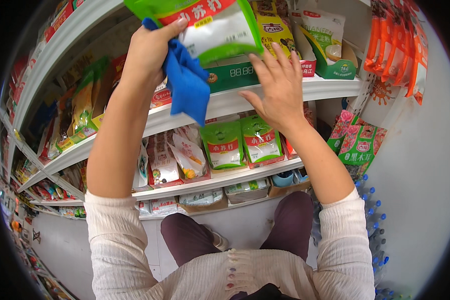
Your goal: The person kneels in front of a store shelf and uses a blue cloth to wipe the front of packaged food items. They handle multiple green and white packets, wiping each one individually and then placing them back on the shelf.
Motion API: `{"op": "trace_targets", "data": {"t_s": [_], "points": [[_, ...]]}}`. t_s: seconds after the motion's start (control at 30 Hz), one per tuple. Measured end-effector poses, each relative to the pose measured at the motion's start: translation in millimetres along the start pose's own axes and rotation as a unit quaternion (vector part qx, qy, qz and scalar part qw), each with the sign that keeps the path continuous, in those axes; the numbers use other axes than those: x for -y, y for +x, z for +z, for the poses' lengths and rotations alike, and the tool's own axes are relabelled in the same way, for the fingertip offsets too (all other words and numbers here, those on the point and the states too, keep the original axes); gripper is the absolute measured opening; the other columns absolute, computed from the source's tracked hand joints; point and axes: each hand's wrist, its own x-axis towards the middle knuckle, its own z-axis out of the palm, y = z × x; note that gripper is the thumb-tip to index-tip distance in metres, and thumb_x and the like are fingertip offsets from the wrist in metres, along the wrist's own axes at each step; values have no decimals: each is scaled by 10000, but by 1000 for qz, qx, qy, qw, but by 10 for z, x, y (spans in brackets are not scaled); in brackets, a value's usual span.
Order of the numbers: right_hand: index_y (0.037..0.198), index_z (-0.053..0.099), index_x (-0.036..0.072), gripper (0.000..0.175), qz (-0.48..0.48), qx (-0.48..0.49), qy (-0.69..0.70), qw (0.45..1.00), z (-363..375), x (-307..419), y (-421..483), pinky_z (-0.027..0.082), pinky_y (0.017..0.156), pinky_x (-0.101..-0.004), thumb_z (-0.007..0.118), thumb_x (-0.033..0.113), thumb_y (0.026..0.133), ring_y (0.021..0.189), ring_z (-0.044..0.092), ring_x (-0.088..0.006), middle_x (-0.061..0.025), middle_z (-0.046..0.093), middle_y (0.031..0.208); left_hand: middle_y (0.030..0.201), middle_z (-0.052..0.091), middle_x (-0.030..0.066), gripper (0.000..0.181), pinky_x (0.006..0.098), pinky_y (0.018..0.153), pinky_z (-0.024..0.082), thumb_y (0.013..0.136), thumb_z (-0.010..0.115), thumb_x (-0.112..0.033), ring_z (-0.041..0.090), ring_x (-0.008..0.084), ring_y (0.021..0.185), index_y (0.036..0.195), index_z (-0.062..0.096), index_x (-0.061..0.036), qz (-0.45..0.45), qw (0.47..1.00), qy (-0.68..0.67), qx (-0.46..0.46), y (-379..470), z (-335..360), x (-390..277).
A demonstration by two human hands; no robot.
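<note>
My left hand point(150, 48) grips a green, white and red plastic pouch point(221, 33) by its left side, the thumb on its front. A blue cloth point(187, 82) is also held in that hand and hangs below the pouch. My right hand point(279, 86) is raised just right of the pouch's lower corner, fingers spread, holding nothing. Behind it stands a yellow packet point(275, 28) on the upper shelf. Two similar green pouches, a left one point(222, 144) and a right one point(261, 140), stand upright on the shelf below.
The upper shelf's white edge point(333, 88) crosses under my hands. A green display box point(228, 78) stands on it. Orange packets point(395, 48) hang at upper right, green floral packets point(360, 144) lower down. Bottles with blue caps point(371, 210) stand on the floor at right.
</note>
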Motion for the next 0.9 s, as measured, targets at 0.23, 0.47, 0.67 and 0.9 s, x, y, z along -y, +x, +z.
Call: {"op": "trace_targets", "data": {"t_s": [0.23,0.47,0.67,0.9], "points": [[1267,524,119,648,-44,-46,98,993,401,-211,10,385,1017,-475,786,294,701,1154,483,-322,-97,514,1203,840,668,127,258,341,548,512,825,750,-105,595,177,615,956,629,80,-64,996,56,7,820,236,536],[1261,524,120,631,-35,-52,88,994,461,-233,-21,405,987,-448,764,293,704,1134,479,-315,-90,500,1185,1092,664,206,447,404,761,528,831,735,-133,652,276,919,1177,594,113,-165,928,327,-68,1504,294,1067],[1261,525,112,640,-32,-54,99,993,465,-236,-15,399,1005,-444,764,282,692,1142,470,-305,-87,497,1189,1120,641,260,383,408,810,529,831,695,-105,640,360,1005,1142,603,99,-172,858,485,12,1879,227,1146],[1201,526,102,608,-37,-65,89,993,464,-240,-11,425,980,-458,764,304,679,1112,471,-299,-91,506,1128,1096,666,173,331,370,855,519,818,606,-66,646,313,1044,1143,657,-106,111,786,567,-219,1767,309,1277]]}}
